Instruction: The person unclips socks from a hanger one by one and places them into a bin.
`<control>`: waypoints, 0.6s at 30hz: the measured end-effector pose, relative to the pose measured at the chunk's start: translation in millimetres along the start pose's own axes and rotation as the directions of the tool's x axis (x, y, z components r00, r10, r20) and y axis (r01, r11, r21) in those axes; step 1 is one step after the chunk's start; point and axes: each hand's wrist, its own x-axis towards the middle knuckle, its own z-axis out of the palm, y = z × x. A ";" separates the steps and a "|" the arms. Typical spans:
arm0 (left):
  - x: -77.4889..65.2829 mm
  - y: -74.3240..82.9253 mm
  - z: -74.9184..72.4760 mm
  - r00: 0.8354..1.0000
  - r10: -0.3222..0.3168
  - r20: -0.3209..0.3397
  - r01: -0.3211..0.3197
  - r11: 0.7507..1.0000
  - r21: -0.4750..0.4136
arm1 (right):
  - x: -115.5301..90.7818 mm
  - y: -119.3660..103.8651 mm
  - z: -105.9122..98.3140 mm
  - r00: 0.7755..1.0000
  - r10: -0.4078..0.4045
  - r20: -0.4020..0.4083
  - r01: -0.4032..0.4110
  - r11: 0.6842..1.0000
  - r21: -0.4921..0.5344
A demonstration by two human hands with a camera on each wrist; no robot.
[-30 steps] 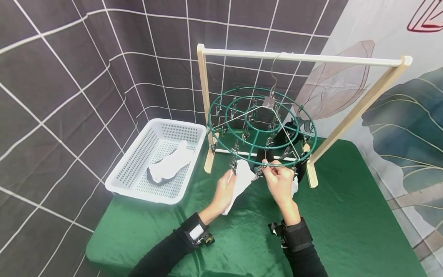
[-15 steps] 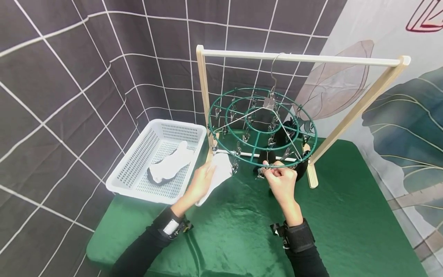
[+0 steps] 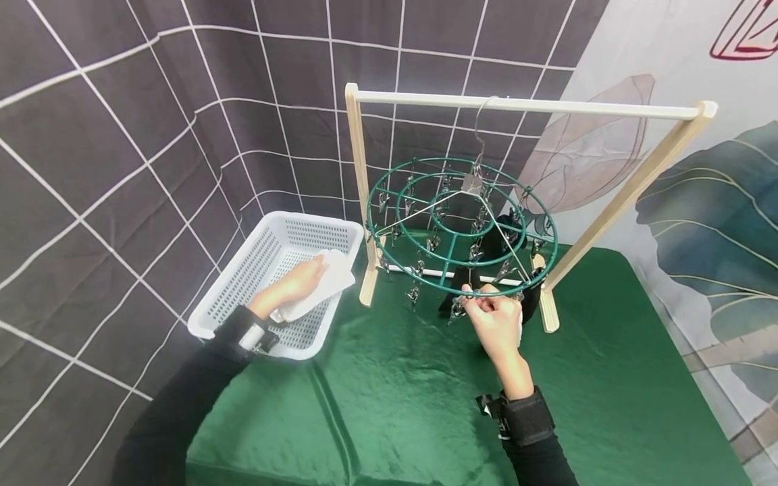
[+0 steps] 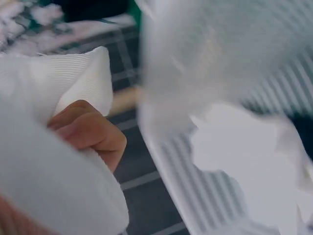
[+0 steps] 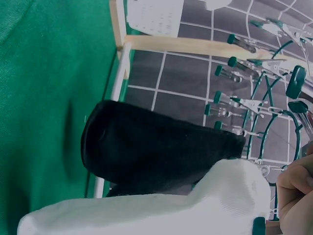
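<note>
Over the plastic basket (image 3: 308,352), my left hand (image 3: 300,280) grips a white sock (image 3: 333,275). Its thumb and fingers are curled round the cloth in the left wrist view, and another white sock (image 4: 244,161) lies inside the basket there. My right hand (image 3: 497,322) pinches a metal clip (image 3: 457,308) at the front rim of the round green clip hanger (image 3: 448,256). Green-tipped clip ends (image 5: 296,82) spread apart beside that hand in the right wrist view. Close by hang a black sock (image 5: 156,144) and a white sock (image 5: 146,215).
The hanger hooks over the white top bar (image 3: 571,106) of a wooden-legged rack (image 3: 632,182). Several clips dangle from its rings. Green cloth (image 3: 413,405) covers the table, and a dark grid-patterned curtain (image 3: 292,88) stands behind.
My left hand has carried the white sock leftward from the clip at the hanger's front to above the basket. The right hand has stayed at the same clip.
</note>
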 end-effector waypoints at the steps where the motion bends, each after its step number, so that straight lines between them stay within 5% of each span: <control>1: 4.7 -7.3 -2.1 0.999 -0.030 0.023 0.029 1.000 0.010 | -0.2 -0.3 -0.2 1.000 -0.001 -0.003 0.001 1.000 -0.006; 12: 39.0 -66.4 0.1 0.983 -0.160 0.091 0.142 0.973 0.180 | 2.3 0.8 2.7 0.996 -0.092 -0.017 0.093 0.994 0.058; 18: 44.5 -83.4 19.8 0.967 -0.256 0.000 0.252 0.950 0.184 | 0.3 -0.5 0.6 0.999 -0.035 0.006 0.035 0.999 0.015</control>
